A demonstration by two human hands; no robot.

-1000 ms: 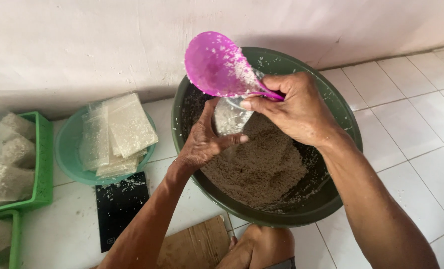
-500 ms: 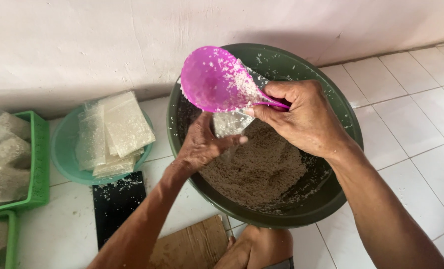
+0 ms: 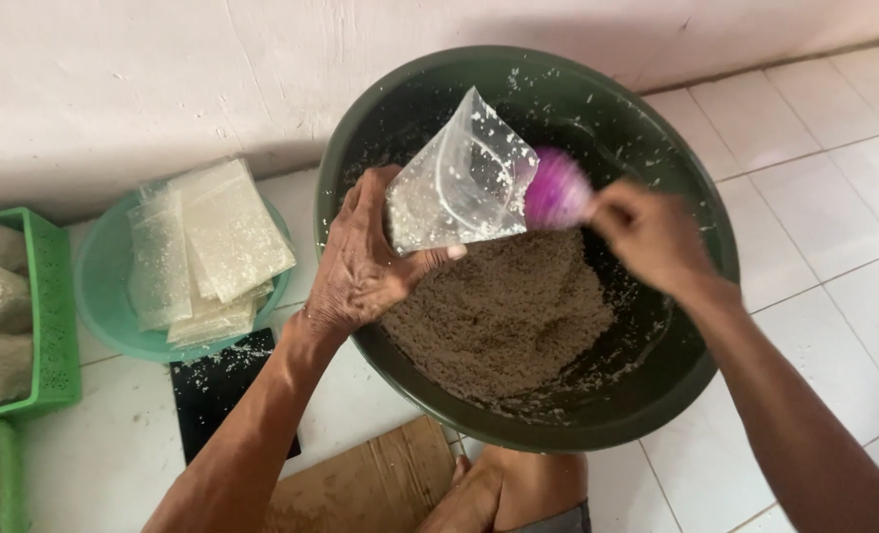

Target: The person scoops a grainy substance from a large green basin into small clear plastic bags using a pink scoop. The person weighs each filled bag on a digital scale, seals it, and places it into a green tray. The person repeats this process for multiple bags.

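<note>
A large dark green basin (image 3: 597, 424) stands on the tiled floor, holding a heap of pale brown grains (image 3: 503, 316). My left hand (image 3: 355, 262) holds a small clear plastic bag (image 3: 459, 183) above the basin, partly filled with grains. My right hand (image 3: 651, 237) grips the handle of a pink plastic scoop (image 3: 555, 190), blurred, its bowl at the bag's mouth.
A teal bowl (image 3: 99, 286) at the left holds a stack of filled flat clear bags (image 3: 207, 247). Green crates (image 3: 49, 316) with filled bags stand at the far left. A black slab (image 3: 212, 390) and a wooden board (image 3: 370, 484) lie near my knee (image 3: 513, 489). A white wall runs behind.
The scoop came down from its raised position to the bag's mouth. My left hand lifted and turned the bag so that it is in full view. The camera has moved closer.
</note>
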